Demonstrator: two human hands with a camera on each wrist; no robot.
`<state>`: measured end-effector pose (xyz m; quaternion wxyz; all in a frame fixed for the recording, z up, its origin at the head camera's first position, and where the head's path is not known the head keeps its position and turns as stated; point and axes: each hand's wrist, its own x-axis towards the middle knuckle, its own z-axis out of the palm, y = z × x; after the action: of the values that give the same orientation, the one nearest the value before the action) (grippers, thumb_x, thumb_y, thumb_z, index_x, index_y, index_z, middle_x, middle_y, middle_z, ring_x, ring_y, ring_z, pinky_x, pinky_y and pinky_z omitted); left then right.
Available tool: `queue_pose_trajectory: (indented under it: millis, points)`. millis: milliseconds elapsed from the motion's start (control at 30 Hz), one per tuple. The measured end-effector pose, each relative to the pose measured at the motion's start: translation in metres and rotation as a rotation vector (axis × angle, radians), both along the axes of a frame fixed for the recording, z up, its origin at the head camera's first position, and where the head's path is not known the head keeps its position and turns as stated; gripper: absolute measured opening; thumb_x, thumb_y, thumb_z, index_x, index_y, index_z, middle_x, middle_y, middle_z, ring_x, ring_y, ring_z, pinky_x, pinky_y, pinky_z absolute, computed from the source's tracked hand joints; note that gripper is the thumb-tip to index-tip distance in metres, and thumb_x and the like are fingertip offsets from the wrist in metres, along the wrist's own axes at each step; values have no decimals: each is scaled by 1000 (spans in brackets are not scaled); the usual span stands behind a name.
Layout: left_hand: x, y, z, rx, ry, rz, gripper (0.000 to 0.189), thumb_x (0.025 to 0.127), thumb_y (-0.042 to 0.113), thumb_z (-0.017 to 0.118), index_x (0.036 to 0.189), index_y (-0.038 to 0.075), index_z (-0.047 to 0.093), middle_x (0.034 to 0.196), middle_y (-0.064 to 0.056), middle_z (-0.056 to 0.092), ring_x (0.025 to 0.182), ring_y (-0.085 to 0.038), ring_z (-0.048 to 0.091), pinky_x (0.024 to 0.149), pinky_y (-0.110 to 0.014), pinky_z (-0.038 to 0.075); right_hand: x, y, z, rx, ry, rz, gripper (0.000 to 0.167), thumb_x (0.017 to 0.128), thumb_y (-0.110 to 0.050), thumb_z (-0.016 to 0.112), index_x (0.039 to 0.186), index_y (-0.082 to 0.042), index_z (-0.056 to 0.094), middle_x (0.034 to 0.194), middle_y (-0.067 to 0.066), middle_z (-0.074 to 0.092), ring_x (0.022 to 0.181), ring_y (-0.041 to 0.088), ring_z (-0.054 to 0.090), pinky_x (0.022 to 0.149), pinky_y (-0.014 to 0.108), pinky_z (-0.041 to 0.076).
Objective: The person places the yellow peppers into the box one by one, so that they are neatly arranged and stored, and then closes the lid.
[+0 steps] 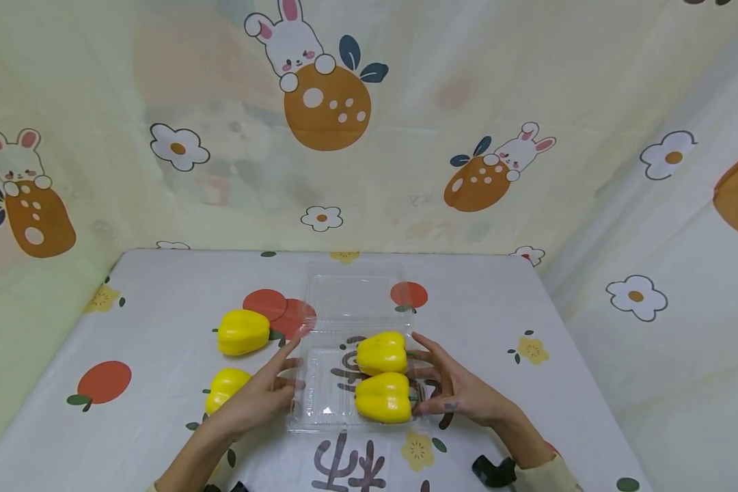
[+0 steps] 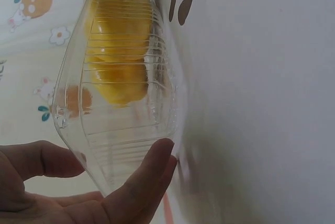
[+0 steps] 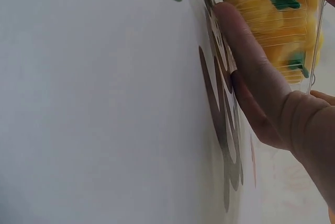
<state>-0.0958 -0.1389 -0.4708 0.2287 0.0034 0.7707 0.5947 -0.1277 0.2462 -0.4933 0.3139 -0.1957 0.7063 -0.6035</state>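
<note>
A clear plastic clamshell container [image 1: 322, 403] lies unfolded on the table, its lid [image 1: 353, 294] tipped back on the far side. Two yellow bell peppers [image 1: 381, 353] with green stems sit in the right half of its base, one behind the other. My left hand [image 1: 264, 396] grips the left wall of the base, thumb and fingers about its edge in the left wrist view. On the opposite side my right hand [image 1: 461, 391] holds the right wall, next to the pepper stems. In the right wrist view, fingers [image 3: 256, 56] lie along the ribbed outside.
Left of the container, a yellow bell pepper [image 1: 243, 333] lies on the printed tablecloth [image 1: 178, 307]. Another yellow pepper [image 1: 226, 388] is nearer, partly hidden behind my left hand. A patterned curtain [image 1: 406, 171] hangs behind the table. Black wrist gear [image 1: 493, 471] shows by the right sleeve.
</note>
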Motion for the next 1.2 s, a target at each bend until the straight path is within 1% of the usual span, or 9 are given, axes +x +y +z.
queue_pose_trajectory:
  millis: [167,333,433,500,567,700,833,1033,1200]
  points:
    - [1,1,0,-2,-2,4,91,95,-4,57,170,33,21,169,-27,33,126,-33,63,99,-46,62,1,0,-1,7,0,-6,113,92,-6,78,171,-27,0,176,21,14,149,47,44,108,38,56]
    - [2,2,1,2,-3,14,91,96,-4,57,170,34,20,170,-27,32,136,-44,59,102,-52,61,2,-1,0,8,-6,-14,114,92,-5,78,171,-29,-1,176,20,13,150,46,44,112,43,55]
    - [2,2,0,4,-2,17,91,96,-4,56,170,33,21,170,-27,33,137,-45,58,102,-52,61,3,-1,0,6,-11,-20,115,92,-5,78,171,-31,-2,176,20,13,150,45,44,115,48,53]
    - [2,3,1,2,1,16,91,96,-4,56,171,33,21,170,-27,33,136,-44,59,103,-53,61,3,-1,0,1,-11,-21,115,92,-5,78,171,-31,-2,176,20,12,151,46,43,115,48,53]
    - [3,3,1,-3,3,13,90,96,-4,56,171,33,21,170,-27,33,138,-45,58,104,-53,60,3,-1,0,-6,-11,-15,115,92,-5,78,171,-31,-1,176,20,12,151,47,42,113,47,55]
    - [4,3,3,-5,7,12,89,97,-4,56,171,32,21,170,-27,32,140,-49,56,105,-55,59,3,-1,-1,-17,-8,-6,114,92,-4,78,171,-29,-1,176,21,12,151,48,42,108,40,57]
    - [4,3,4,-8,14,21,88,97,-5,55,170,31,23,169,-28,33,137,-50,58,103,-55,60,3,-1,-2,-24,-10,-5,115,91,-4,79,171,-29,-1,176,21,12,150,48,42,106,36,58]
    - [2,3,8,-35,36,19,89,96,-3,59,169,35,25,168,-27,36,135,-50,59,99,-55,62,3,-1,-3,-27,-15,-10,116,91,-3,79,171,-31,0,176,21,12,150,49,42,104,37,61]
    - [0,-1,13,-56,48,4,84,98,3,60,169,32,26,168,-26,36,135,-48,59,98,-52,63,3,-1,-3,-24,-16,-12,115,91,-3,78,171,-32,1,176,21,12,150,48,42,103,39,61]
